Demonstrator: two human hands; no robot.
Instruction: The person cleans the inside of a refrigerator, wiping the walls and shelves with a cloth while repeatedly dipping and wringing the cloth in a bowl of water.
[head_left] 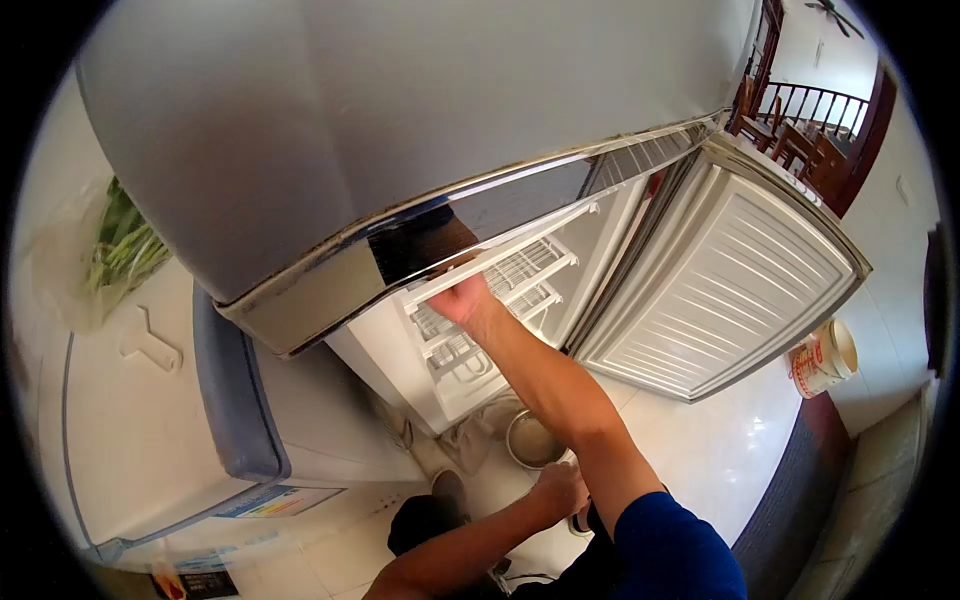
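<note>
My right hand [462, 300] reaches into the lower compartment of a grey refrigerator [350, 110], at the upper left of its opening. Its fingertips are hidden by the compartment's upper edge, so I cannot tell whether they grip anything. Below that hand, white wire shelves [520, 270] with coils cross the white interior. The compartment door [720, 285] stands swung out to the right. My left hand [560, 490] is low, in front of my body, with its fingers curled closed. Just beyond it is a round metal bowl [533, 440]; whether the hand holds its rim is unclear.
At left stands a white appliance [140, 430] with a blue-grey edge, bearing a white hook-like piece [152, 340] and green vegetables [125, 240] in a plastic bag. A cloth [470, 440] lies near the bowl. A bucket [825, 358] stands right of the door, beside a dark mat [800, 500].
</note>
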